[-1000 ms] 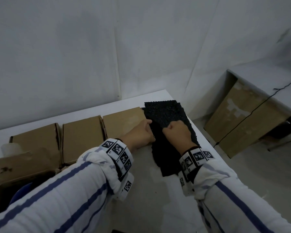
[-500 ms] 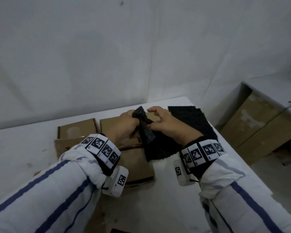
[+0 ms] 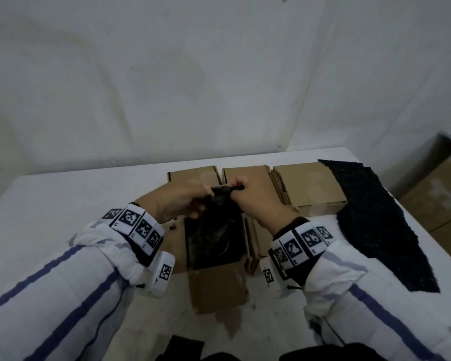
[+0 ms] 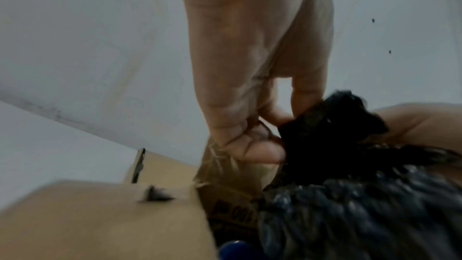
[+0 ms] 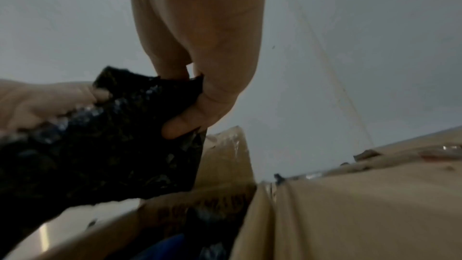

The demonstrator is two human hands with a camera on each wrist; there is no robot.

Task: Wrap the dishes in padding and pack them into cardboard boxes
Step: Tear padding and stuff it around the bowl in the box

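Head view shows us both hands gathered over an open cardboard box (image 3: 214, 290) on the white table (image 3: 63, 204); our left hand (image 3: 177, 204) and our right hand (image 3: 255, 201) each pinch the top edge of a sheet of black padding (image 3: 214, 230), thumbs and curled fingers closed on it; the sheet hangs from our grip down into the box; a curved blue edge shows faintly inside, and we cannot tell how much of the dish it covers; left wrist view gives us a blue dish (image 4: 235, 250) at the bottom beside the bubbled padding; three closed boxes (image 3: 307, 183) stand in a row just behind the open one; a stack of spare padding sheets (image 3: 380, 225) lies on the table to our right, beside the rightmost box.
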